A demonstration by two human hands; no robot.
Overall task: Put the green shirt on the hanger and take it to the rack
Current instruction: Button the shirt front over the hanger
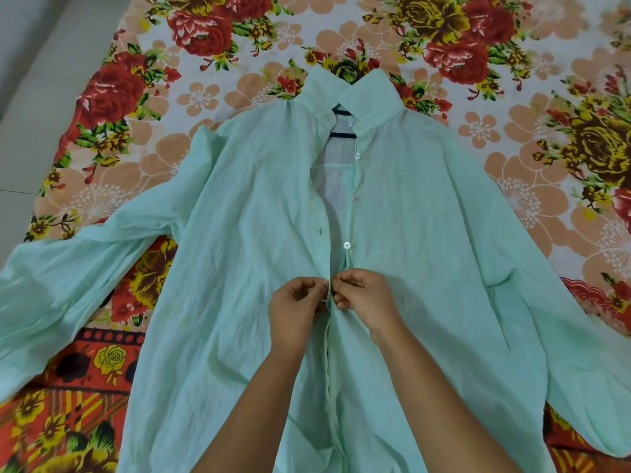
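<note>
Between the left grip [296, 310] and right grip [366, 299], the two front edges of the green shirt [239, 233] meet. Each grip pinches one edge, fingers curled. Shirt lies front up, sleeves spread, on the floral bed sheet [205, 97]. Undone button [347, 245] sits just above the right grip. Black hanger [344, 134] is inside the collar, well beyond both grips, hook sticking out the top.
</note>
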